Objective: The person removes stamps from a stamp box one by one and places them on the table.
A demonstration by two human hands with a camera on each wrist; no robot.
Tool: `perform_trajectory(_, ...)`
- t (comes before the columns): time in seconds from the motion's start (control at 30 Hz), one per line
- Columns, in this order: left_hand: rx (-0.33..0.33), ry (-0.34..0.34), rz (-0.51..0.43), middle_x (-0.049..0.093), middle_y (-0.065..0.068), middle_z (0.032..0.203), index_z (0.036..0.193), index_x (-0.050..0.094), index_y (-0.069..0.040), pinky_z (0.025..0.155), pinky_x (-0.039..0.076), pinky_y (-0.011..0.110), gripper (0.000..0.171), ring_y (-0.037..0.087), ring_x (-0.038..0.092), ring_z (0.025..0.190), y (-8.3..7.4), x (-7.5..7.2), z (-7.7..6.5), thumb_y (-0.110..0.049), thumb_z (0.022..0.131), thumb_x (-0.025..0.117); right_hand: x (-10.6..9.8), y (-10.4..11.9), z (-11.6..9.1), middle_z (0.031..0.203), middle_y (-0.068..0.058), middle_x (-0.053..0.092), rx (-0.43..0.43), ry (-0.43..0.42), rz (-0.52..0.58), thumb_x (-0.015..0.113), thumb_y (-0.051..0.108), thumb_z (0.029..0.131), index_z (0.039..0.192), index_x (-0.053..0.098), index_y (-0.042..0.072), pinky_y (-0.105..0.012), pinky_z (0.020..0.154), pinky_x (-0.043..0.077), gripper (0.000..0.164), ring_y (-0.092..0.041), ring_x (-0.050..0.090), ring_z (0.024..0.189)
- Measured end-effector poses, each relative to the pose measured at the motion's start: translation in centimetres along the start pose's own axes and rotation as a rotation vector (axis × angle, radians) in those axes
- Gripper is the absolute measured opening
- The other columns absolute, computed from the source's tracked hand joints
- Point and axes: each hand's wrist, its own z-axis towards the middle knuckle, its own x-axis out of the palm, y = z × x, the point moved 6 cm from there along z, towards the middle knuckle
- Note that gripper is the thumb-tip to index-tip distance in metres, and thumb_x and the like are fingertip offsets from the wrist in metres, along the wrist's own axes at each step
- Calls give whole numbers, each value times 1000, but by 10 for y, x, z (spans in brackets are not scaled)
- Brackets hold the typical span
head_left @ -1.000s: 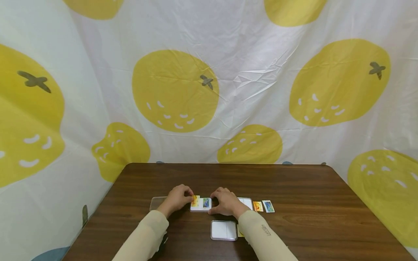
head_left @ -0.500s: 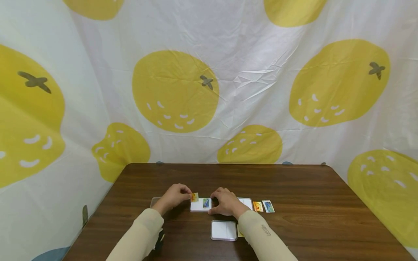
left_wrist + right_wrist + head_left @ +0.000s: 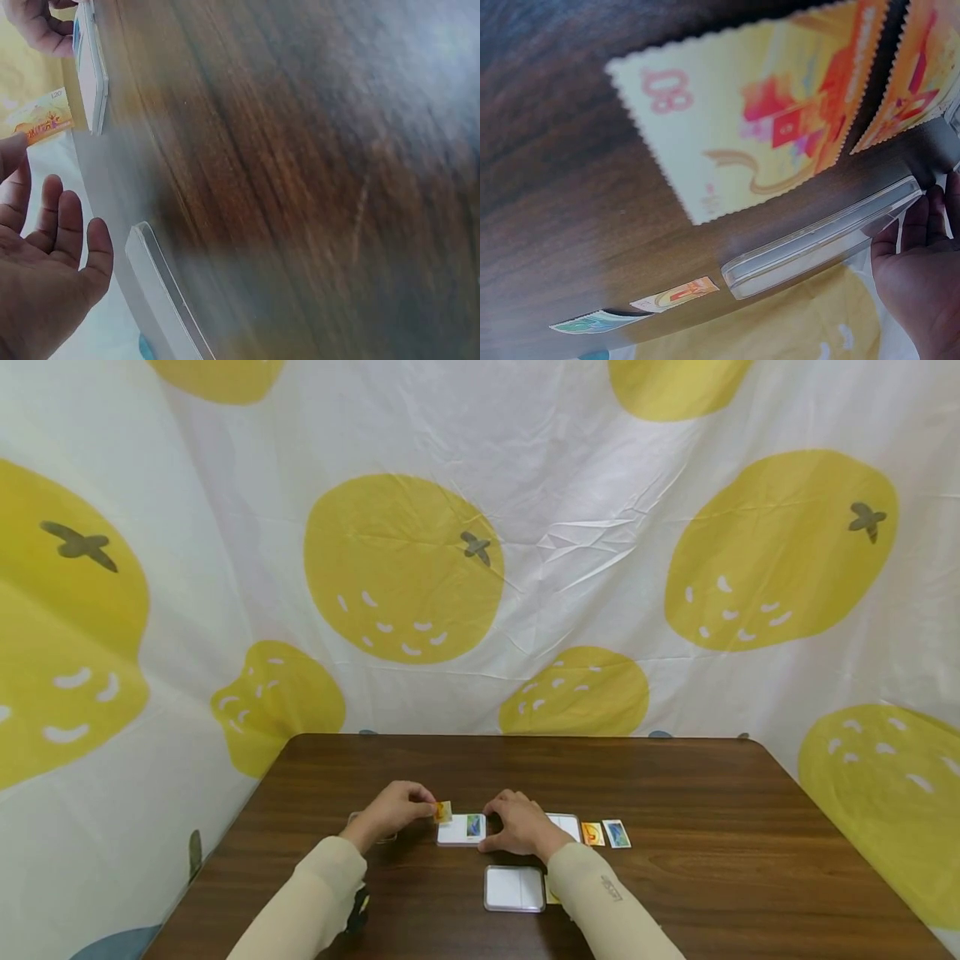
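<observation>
My left hand (image 3: 395,812) pinches an orange-yellow postage stamp (image 3: 444,812) by its left edge, just above the upper left corner of a white stamp case (image 3: 452,835). In the left wrist view the same stamp (image 3: 46,121) is held off the table between thumb and finger, the other fingers loosely bent. A blue-green stamp (image 3: 475,826) lies on the right half of that case. Thumb and fingers of my right hand (image 3: 517,824) grip the case's right edge. A clear cover (image 3: 161,285) lies by the left hand, mostly hidden under it in the head view.
Beyond the right hand lie another case (image 3: 565,827), an orange stamp (image 3: 592,834) and a blue stamp (image 3: 617,834). A third case (image 3: 514,889) is nearer, with a yellowish stamp (image 3: 552,891) partly under the right sleeve. A patterned cloth (image 3: 570,568) hangs behind the table.
The left hand has lifted the orange-yellow stamp off the left half of the case and drawn it slightly up and left. The right hand stays at the case.
</observation>
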Motion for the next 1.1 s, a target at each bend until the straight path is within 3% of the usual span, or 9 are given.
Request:
perform_trajectory(0.23, -42, 28, 5, 64, 0, 87, 87, 71, -7, 62, 42, 32, 6, 18, 51, 76, 2, -3, -5, -12, 91, 71, 0, -1, -1, 128, -11, 55, -4, -10, 2, 81, 42, 80, 121, 66, 11, -52, 102, 37, 54, -32, 48, 123)
perform_trajectory(0.67, -12, 73, -11, 62, 0, 84, 87, 71, -6, 54, 38, 29, 7, 16, 47, 66, 4, -4, -15, -12, 90, 71, 1, -2, -1, 127, -10, 55, 0, -9, 6, 81, 43, 80, 121, 66, 11, -52, 102, 37, 53, -31, 48, 122)
perform_trajectory(1.1, 64, 126, -9, 67, 1, 85, 88, 71, -2, 70, 42, 30, 8, 13, 52, 77, 4, -3, -27, -10, 88, 72, 2, -3, 1, 128, -9, 55, -6, -18, -9, 82, 44, 79, 120, 67, 12, -51, 101, 38, 54, -31, 48, 122)
